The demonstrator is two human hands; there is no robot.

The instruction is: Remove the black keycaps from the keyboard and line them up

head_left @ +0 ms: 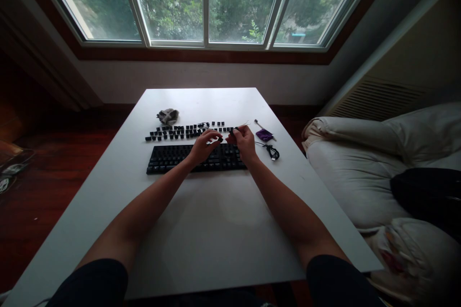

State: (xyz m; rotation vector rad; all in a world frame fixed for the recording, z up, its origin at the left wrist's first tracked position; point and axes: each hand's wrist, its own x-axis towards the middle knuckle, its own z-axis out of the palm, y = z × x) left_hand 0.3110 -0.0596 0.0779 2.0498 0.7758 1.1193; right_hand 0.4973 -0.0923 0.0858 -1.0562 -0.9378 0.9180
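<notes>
A black keyboard [173, 157] lies across the white table, beneath both of my hands. Between the thumb and fingers of my left hand [204, 146] is a small black keycap [220, 139], held above the keyboard. Close to its right, my right hand [245, 140] is closed around a keycap puller [234, 131]; thin wires stick out above the fingers. Loose black keycaps [178, 131] lie in rows behind the keyboard, partly hidden by my hands.
A crumpled grey cloth [168, 116] lies at the back left of the white table [216, 220]. On the right are a small brush [258, 123], a purple cloth-like item [264, 135] and a coiled black cable [272, 152]. A pale sofa [345, 177] stands beyond the right edge.
</notes>
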